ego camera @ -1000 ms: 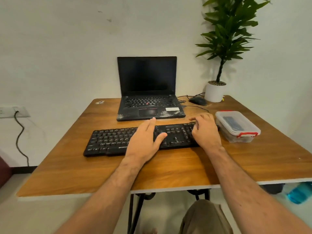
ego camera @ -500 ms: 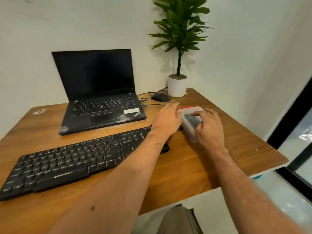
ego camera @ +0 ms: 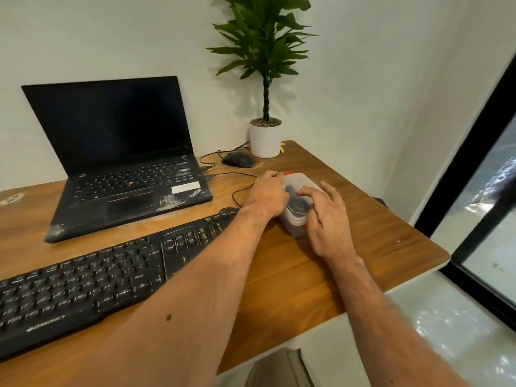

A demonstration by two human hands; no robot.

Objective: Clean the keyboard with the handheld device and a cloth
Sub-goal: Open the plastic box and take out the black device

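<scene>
Plastic box (ego camera: pixel 296 202) at three o'clock of the keyboard (ego camera: pixel 111 277) now has both hands: left hand (ego camera: pixel 266 195) grips its side, right hand (ego camera: pixel 325 216) rests open-fingered on the lid. Opening comes next.

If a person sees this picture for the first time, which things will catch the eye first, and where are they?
First come the two hands at the middle of the wooden table: the left hand holds the left side of a clear plastic box with red clips, and the right hand rests on its lid and right side. Next, the black keyboard lies at the lower left, with an open, dusty laptop behind it. A tall potted plant stands at the far corner.
</scene>
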